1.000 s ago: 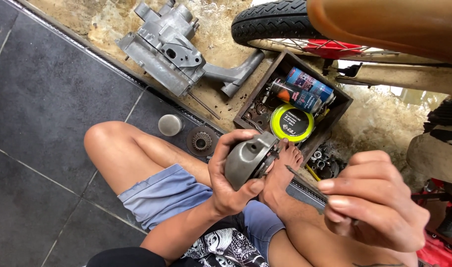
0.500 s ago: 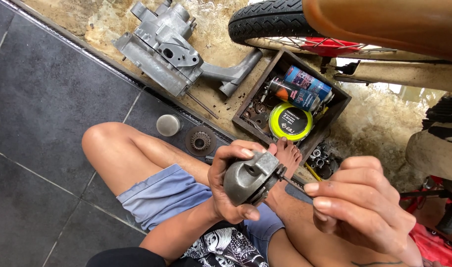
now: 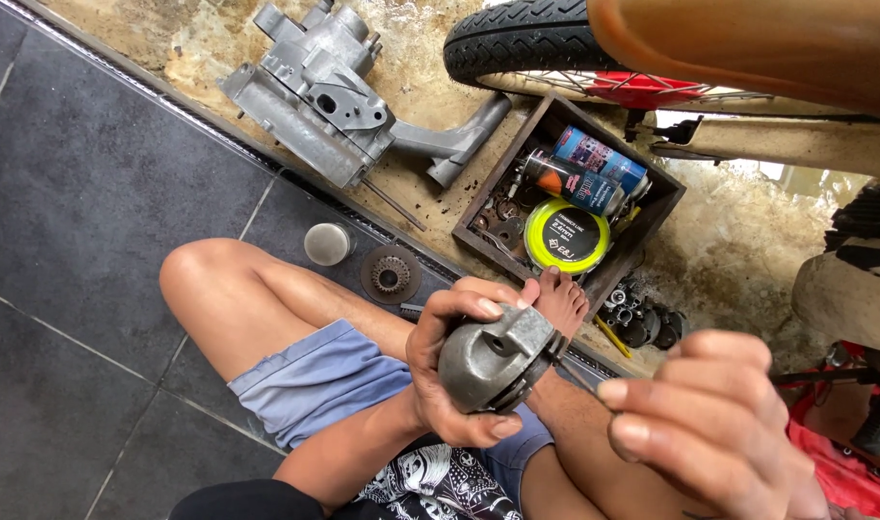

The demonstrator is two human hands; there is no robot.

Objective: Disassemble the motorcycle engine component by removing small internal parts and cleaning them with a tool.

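Observation:
My left hand (image 3: 438, 390) grips a round grey metal housing (image 3: 493, 361) with a flat lug on top, held above my lap beside my bare foot (image 3: 557, 300). My right hand (image 3: 714, 433) is close to the camera at the lower right, just right of the housing. Its fingers are curled together and point toward the part. Whether they pinch anything is hidden.
A large grey engine casing (image 3: 315, 91) lies on the concrete ahead. A wooden box (image 3: 502, 159) holds spray cans (image 3: 594, 164) and a yellow-rimmed tin (image 3: 566, 236). A toothed disc (image 3: 391, 275) and a small metal cup (image 3: 326, 244) sit on the dark tiles. A motorcycle tyre (image 3: 522, 39) is at the top.
My left hand has turned the housing so its lug faces up and right. My right hand has drifted slightly right and lower in the view.

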